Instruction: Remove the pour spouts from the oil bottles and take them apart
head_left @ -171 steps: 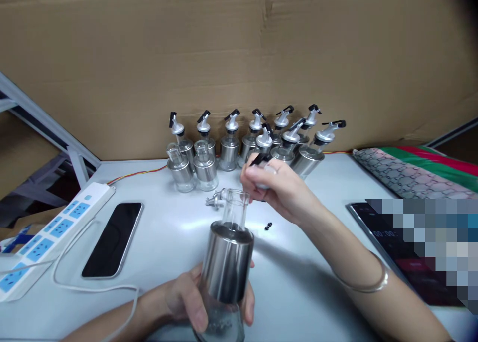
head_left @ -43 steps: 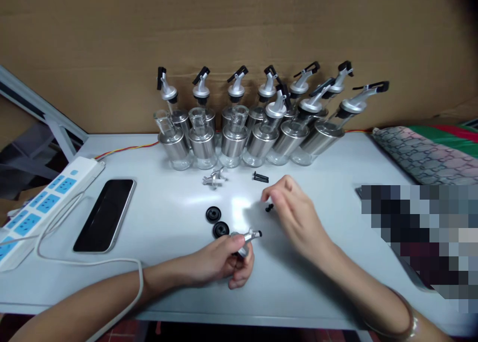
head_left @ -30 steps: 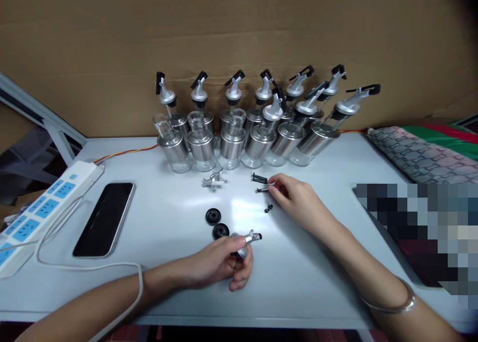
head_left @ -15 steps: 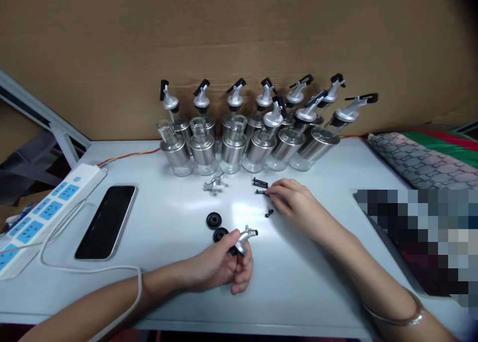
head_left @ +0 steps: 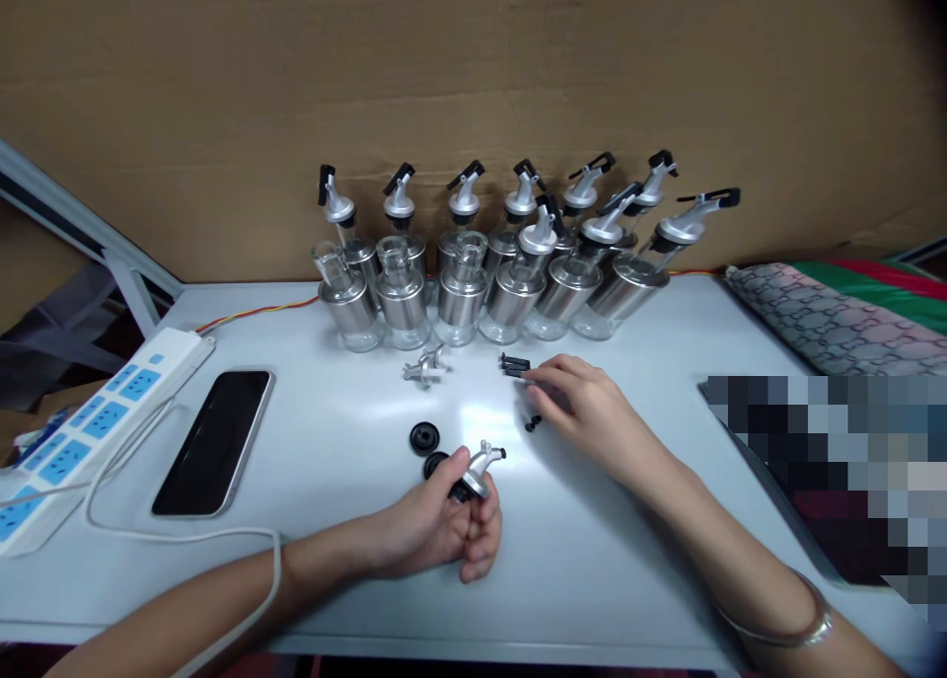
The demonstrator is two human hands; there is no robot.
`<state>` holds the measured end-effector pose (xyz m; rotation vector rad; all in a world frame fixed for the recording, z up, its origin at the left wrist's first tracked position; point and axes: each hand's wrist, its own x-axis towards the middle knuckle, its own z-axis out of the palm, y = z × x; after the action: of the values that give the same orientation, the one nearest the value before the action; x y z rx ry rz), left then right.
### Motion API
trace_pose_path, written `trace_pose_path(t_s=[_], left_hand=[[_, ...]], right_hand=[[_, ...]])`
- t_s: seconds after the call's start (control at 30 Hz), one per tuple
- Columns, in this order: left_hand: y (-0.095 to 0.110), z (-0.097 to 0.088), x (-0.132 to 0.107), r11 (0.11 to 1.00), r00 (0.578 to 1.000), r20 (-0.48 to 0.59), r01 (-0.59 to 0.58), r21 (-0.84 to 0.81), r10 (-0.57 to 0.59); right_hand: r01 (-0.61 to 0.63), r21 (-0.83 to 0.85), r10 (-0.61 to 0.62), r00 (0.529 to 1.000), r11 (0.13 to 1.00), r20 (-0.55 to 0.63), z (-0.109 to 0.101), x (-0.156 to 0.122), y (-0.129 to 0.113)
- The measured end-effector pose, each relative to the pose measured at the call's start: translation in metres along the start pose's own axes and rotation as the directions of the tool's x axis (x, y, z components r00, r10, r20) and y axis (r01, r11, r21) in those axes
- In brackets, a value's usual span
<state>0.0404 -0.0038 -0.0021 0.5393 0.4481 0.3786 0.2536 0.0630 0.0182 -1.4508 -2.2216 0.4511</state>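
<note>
**Silver pourer (head_left: 477, 476) in the left hand (head_left: 433, 527), right hand (head_left: 588, 399) at the black levers (head_left: 515, 363)**

I have the left thumb and fingers pinching the pourer over the tabletop (head_left: 332, 441), nearer its near edge than its far one. Its long axis slants, black stopper low and left, spout pointing up toward the far right corner. The right thumb and forefinger are slightly apart at the levers, which lie roughly parallel to the far edge; whether they grip one, I cannot tell. Small black caps (head_left: 534, 423) lie beside that thumb, black discs (head_left: 424, 439) beyond the left one. Silver spouts (head_left: 426, 368) lie before the bottles (head_left: 400, 298) along the far edge. Mosaic covers the dark device (head_left: 837, 565) by the right edge, hiding any writing; markings on the left edge's power strip (head_left: 104, 418) are too small to read.
</note>
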Motion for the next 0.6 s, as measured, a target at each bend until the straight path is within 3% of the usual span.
trace_pose_path(t_s=[0.1,0.23,0.4,0.6], left_hand=[[0.000,0.001,0.000,1.000,1.000,0.004,-0.018,0.012,0.018],[-0.003,-0.001,0.001,0.995,0.997,0.034,-0.076,0.057,0.074],[-0.005,-0.001,0.000,0.982,0.984,0.079,-0.168,0.089,0.161],[-0.002,0.003,0.000,0.989,0.985,0.102,-0.142,0.048,0.137]], right_hand=[[0.029,0.246,-0.050,0.996,0.969,0.079,-0.011,-0.004,-0.019],[0.059,0.479,-0.199,0.949,0.876,0.246,-0.016,-0.011,-0.042],[0.057,0.514,-0.207,0.948,0.856,0.240,-0.012,-0.015,-0.047],[0.155,0.512,-0.260,0.955,0.845,0.140,-0.009,-0.017,-0.046]])
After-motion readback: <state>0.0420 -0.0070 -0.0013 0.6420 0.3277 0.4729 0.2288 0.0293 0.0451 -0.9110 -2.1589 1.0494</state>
